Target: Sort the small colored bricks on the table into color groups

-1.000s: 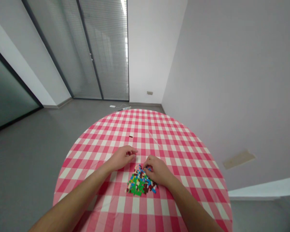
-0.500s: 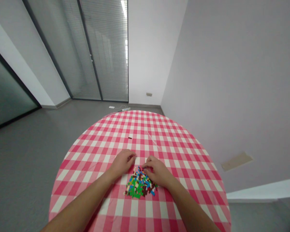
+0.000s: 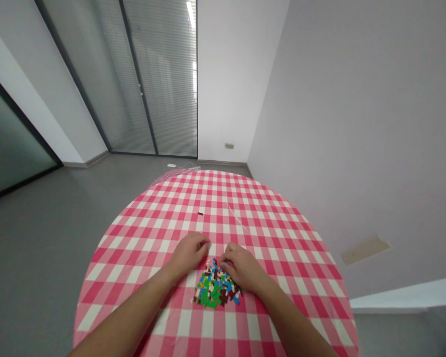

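A small pile of tiny coloured bricks [image 3: 215, 286], green, blue, brown and white, lies on a round table with a red-and-white checked cloth [image 3: 275, 238]. My left hand [image 3: 189, 252] rests at the pile's upper left edge with its fingers curled in. My right hand [image 3: 242, 267] sits on the pile's upper right side, fingers bent down and pinching among the bricks. What either hand holds is too small to make out.
One dark loose brick [image 3: 199, 213] lies alone farther out on the cloth. Beyond the table are grey floor, glass doors with blinds [image 3: 159, 79] and a white power strip with cable [image 3: 173, 165] by the far wall. A plain wall stands to the right.
Both hands have drawn slightly closer together over the top of the pile. The view has shifted a little; the pile itself has not moved.
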Action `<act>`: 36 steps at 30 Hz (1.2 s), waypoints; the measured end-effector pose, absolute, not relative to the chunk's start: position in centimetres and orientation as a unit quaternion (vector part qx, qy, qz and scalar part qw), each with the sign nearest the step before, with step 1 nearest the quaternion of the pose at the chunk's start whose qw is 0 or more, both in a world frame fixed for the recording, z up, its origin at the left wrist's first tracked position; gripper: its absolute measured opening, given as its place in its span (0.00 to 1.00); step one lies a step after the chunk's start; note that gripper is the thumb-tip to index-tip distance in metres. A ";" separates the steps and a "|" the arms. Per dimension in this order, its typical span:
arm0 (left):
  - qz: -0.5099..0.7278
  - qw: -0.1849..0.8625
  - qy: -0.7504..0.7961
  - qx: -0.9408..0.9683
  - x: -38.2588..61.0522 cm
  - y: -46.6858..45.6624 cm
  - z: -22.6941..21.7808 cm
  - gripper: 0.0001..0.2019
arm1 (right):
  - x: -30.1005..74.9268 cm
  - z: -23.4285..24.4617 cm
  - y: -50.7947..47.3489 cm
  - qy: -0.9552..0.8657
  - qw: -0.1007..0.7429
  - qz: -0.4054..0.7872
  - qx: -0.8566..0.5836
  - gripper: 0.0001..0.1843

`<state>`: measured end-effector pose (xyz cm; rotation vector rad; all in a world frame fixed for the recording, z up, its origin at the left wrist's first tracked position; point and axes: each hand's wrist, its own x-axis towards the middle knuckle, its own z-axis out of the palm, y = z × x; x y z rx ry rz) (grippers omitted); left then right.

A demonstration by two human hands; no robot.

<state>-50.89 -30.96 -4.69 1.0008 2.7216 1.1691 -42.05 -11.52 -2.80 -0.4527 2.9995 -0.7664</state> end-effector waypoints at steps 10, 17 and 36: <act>0.362 0.024 0.868 0.339 -50.8 -31.0 -4.1 0.08 | -42.4 -2.7 -10.6 0.932 0.000 -0.333 -0.145 0.10; 0.354 0.050 0.839 0.410 -50.1 -31.1 -3.7 0.09 | -42.2 -2.6 -10.7 0.940 0.025 -0.305 -0.149 0.09; 0.336 0.087 0.809 0.475 -49.8 -31.2 -3.7 0.05 | -42.1 -1.9 -11.1 0.945 0.041 -0.280 -0.163 0.09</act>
